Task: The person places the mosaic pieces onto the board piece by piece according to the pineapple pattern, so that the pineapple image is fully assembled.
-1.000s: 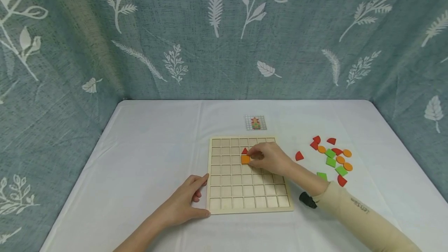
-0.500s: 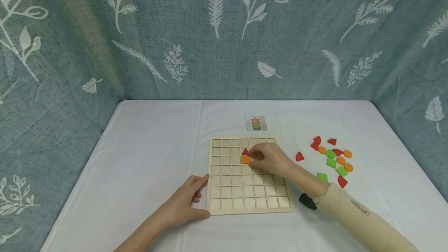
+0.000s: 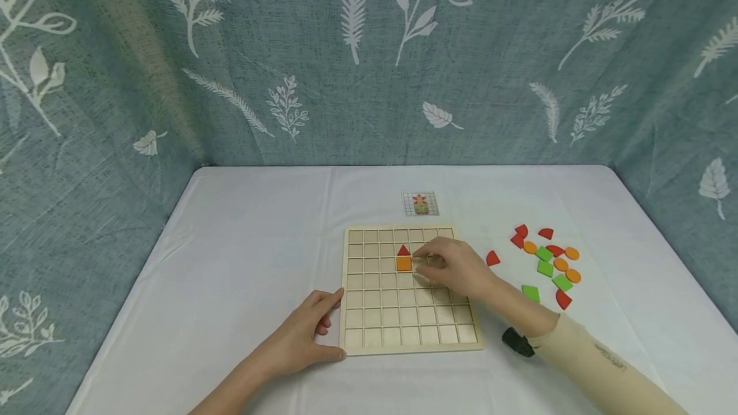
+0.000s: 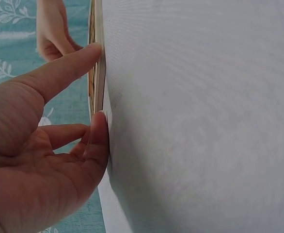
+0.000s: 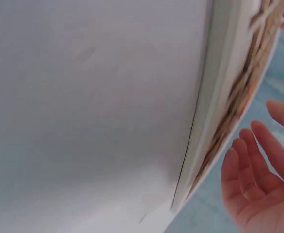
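**Orange square [image 3: 404, 264]: in the grid board [image 3: 476, 346], right hand [image 3: 454, 268] beside it**

The orange square lies in a cell of your wooden grid board, third row from the far edge, fourth column from the left. A red triangle [image 3: 403, 251] occupies the cell directly beyond it. Your right hand is positioned above the board, just to the right of the orange square; its thumb and forefinger are parted, its fingers are loosely bent, and it holds nothing. Your left hand [image 3: 304, 337] bears on the board's left edge, thumb and forefinger spread wide, with the thumb at the near corner. A small patterned card [image 3: 421, 203] lies beyond the board's far edge, apart from it. Well to the right of the board, red pieces [image 3: 563, 300], orange discs [image 3: 573, 275] and green pieces [image 3: 531, 293] are scattered on the white cloth [image 3: 259, 242]. A teal curtain [image 3: 323, 127] printed with white leaves hangs behind.
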The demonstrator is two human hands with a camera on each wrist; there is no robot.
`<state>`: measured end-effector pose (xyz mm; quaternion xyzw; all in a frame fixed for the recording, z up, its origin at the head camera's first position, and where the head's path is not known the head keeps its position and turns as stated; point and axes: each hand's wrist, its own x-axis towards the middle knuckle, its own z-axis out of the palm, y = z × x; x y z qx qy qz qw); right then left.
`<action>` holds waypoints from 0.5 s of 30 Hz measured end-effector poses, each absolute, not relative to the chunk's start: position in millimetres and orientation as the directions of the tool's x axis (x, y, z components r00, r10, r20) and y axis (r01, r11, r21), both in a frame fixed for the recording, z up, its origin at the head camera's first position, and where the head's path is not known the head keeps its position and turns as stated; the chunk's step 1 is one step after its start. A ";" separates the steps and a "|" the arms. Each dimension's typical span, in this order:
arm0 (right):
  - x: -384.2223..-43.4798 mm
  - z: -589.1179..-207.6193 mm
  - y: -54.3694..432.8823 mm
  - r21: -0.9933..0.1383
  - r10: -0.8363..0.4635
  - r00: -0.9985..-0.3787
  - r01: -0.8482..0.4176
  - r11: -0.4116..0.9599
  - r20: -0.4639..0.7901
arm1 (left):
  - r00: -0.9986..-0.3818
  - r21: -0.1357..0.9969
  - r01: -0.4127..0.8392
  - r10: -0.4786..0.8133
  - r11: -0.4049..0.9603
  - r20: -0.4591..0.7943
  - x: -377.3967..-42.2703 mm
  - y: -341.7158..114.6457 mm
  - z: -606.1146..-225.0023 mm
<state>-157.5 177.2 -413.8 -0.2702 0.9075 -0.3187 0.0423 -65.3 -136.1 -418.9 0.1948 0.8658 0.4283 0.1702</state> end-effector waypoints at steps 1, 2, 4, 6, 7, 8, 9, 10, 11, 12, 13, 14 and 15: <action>-157.5 -412.9 181.5 -0.611 -0.502 -0.859 -0.449 0.652 0.096 | -0.865 0.811 0.195 0.487 0.552 -0.124 -65.1 -136.3 -419.2; -157.9 -411.7 186.3 -0.616 -0.485 -0.869 -0.436 0.656 0.098 | -0.863 0.813 0.198 0.491 0.548 -0.121 -64.8 -136.7 -419.4; -159.0 -408.8 197.1 -0.620 -0.448 -0.888 -0.407 0.671 0.099 | -0.859 0.816 0.203 0.498 0.541 -0.117 -64.3 -137.4 -419.4; -160.6 -405.9 209.2 -0.608 -0.403 -0.910 -0.373 0.701 0.093 | -0.856 0.822 0.203 0.504 0.532 -0.115 -63.8 -138.0 -419.2; -161.8 -404.7 215.8 -0.600 -0.377 -0.922 -0.352 0.718 0.090 | -0.856 0.825 0.199 0.503 0.528 -0.115 -63.6 -138.1 -418.9; -163.0 -403.7 223.2 -0.596 -0.349 -0.933 -0.329 0.733 0.086 | -0.856 0.827 0.197 0.503 0.526 -0.116 -63.4 -138.1 -418.7; -164.6 -402.7 230.8 -0.587 -0.323 -0.943 -0.308 0.749 0.083 | -0.857 0.831 0.192 0.502 0.522 -0.118 -63.4 -137.9 -418.5; -166.3 -401.9 238.9 -0.578 -0.294 -0.953 -0.283 0.766 0.076 | -0.857 0.834 0.188 0.502 0.519 -0.119 -63.4 -137.6 -418.4; -168.3 -401.0 247.0 -0.563 -0.265 -0.962 -0.257 0.785 0.069 | -0.857 0.837 0.183 0.501 0.515 -0.121 -63.6 -137.1 -418.5; -170.4 -399.6 255.4 -0.553 -0.240 -0.969 -0.230 0.801 0.056 | -0.856 0.842 0.176 0.501 0.510 -0.124 -63.7 -136.7 -418.8; -172.3 -398.5 264.5 -0.546 -0.219 -0.975 -0.208 0.811 0.046 | -0.856 0.848 0.168 0.501 0.503 -0.127 -64.0 -136.2 -419.2; -174.1 -397.5 273.6 -0.535 -0.202 -0.979 -0.189 0.823 0.036 | -0.855 0.856 0.158 0.502 0.493 -0.131 -64.3 -135.6 -419.7; -175.8 -396.4 282.0 -0.526 -0.180 -0.984 -0.162 0.835 0.018 | -0.853 0.863 0.148 0.503 0.483 -0.135 -64.5 -135.1 -420.4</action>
